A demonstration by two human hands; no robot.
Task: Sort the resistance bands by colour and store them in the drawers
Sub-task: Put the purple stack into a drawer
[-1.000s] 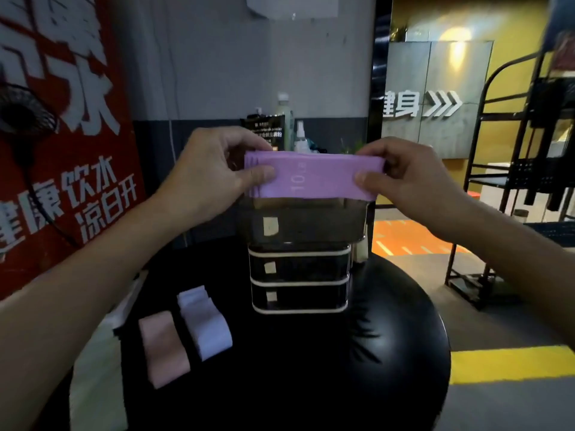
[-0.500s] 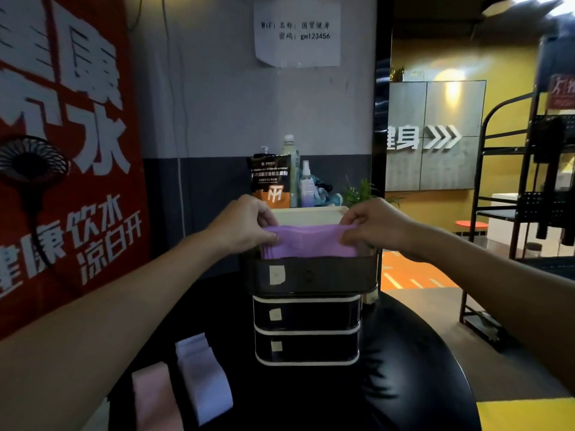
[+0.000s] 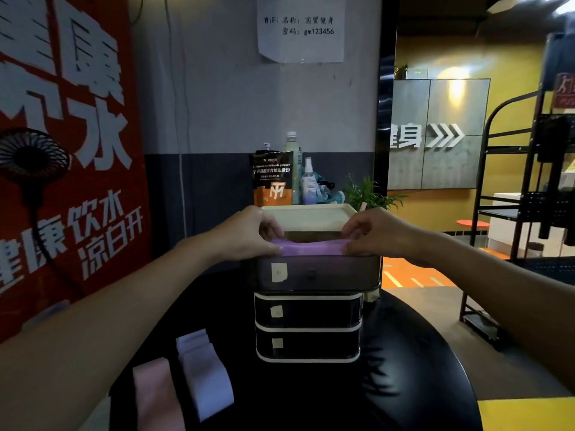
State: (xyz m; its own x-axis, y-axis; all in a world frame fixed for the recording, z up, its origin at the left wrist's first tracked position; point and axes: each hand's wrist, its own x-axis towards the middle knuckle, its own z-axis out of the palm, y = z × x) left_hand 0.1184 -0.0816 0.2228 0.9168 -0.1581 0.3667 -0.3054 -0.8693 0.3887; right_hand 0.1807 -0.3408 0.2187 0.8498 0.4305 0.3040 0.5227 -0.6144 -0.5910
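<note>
Now the round black table (image 3: 404, 384) carries a small drawer unit (image 3: 308, 343) with three dark drawers. Its top drawer (image 3: 317, 272) is pulled out toward the person, and the two lower drawers are closed.

A second ago the purple resistance band (image 3: 314, 247) was held flat and high in front of the unit, with its whole face visible. Since then both hands have brought it down, and only a thin purple strip shows above the front wall of the top drawer. The rest is already inside, and a dim purple colour shows through the dark wall. I judge that this band is almost stored. What is left for it is to let go and push the drawer closed.

Two more bands lie side by side on the table at the near left, well apart from the unit. They are a pale lilac band (image 3: 205, 377) and a pink band (image 3: 155, 396), so the sorting is not finished.

The left hand (image 3: 245, 234) pinches the left end of the purple band at the rim of the drawer. The right hand (image 3: 376, 233) pinches the right end in the same way. On both hands the fingers are curled down and closed tightly on the fabric, not spread.
</note>
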